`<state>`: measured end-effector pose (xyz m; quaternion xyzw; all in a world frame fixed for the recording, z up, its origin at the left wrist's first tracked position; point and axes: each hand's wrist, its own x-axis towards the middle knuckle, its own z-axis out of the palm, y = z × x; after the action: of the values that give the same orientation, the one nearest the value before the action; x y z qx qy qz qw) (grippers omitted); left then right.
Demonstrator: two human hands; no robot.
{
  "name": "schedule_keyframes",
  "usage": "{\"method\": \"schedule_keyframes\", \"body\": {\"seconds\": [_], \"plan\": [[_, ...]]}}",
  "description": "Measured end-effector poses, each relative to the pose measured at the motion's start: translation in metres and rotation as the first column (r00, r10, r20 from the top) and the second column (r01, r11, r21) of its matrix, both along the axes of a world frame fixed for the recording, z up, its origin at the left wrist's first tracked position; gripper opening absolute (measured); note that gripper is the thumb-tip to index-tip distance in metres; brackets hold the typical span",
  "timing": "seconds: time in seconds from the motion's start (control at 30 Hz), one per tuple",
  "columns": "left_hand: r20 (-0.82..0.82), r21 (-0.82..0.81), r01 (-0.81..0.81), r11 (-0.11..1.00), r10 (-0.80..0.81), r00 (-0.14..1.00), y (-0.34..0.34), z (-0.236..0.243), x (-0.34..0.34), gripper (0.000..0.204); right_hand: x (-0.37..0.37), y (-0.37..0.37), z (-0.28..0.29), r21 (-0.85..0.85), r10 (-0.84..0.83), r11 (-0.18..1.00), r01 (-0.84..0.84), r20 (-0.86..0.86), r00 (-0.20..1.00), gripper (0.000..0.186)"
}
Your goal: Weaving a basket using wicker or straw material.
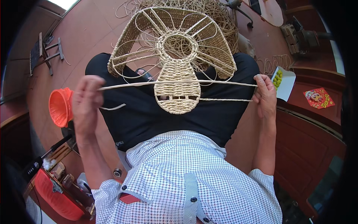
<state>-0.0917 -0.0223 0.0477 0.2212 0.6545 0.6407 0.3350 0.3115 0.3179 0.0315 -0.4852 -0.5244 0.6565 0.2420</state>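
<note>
A woven straw piece (177, 72) on a thin frame rests across my lap. It has an oval woven end towards me, a round ring in the middle and a curved, basket-like wall with spokes at the far side. A pale straw cord (130, 85) runs across the oval part, pulled nearly straight between my hands. My left hand (87, 102), slightly blurred, is closed on its left end, with a loose tail below. My right hand (265, 97) pinches the right end. A twisted strand (227, 99) reaches from the oval's slotted gap to my right hand.
A big tangle of straw cord (220, 28) lies on the floor beyond the woven piece. At left stand an orange-lined bin (57, 108) and a small stool (46, 54). To the right, a white box (288, 82) holds green fruit beside a red card (319, 98).
</note>
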Motion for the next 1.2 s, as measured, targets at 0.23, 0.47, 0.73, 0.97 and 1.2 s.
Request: {"method": "schedule_keyframes", "body": {"seconds": [0.23,0.47,0.73,0.97,1.2], "plan": [[-0.343,-0.087,0.465,0.881,-0.464,0.816,0.073,0.027,0.091,0.013,-0.074,-0.062,0.075,0.83,-0.155,0.251,-0.498,0.543,0.826,0.035],[-0.423,0.016,0.539,0.842,-0.482,0.767,0.098,0.036,0.108,0.016,-0.121,-0.129,0.045,0.517,0.592,0.698,-0.495,-0.028,0.806,0.046],[-0.123,-0.1,0.398,0.912,-0.409,0.904,0.071,0.017,0.095,0.013,-0.097,-0.105,0.038,0.497,0.476,0.691,-0.525,0.233,0.848,0.022],[-0.149,-0.048,0.404,0.914,-0.406,0.902,0.084,0.016,0.117,0.012,-0.108,-0.12,0.033,0.588,0.503,0.633,-0.504,0.182,0.845,0.017],[0.074,-0.026,0.066,0.997,-0.064,0.995,0.054,0.0,0.084,0.013,-0.089,-0.109,0.031,0.635,0.376,0.607,-0.478,0.301,0.877,0.015]]}}
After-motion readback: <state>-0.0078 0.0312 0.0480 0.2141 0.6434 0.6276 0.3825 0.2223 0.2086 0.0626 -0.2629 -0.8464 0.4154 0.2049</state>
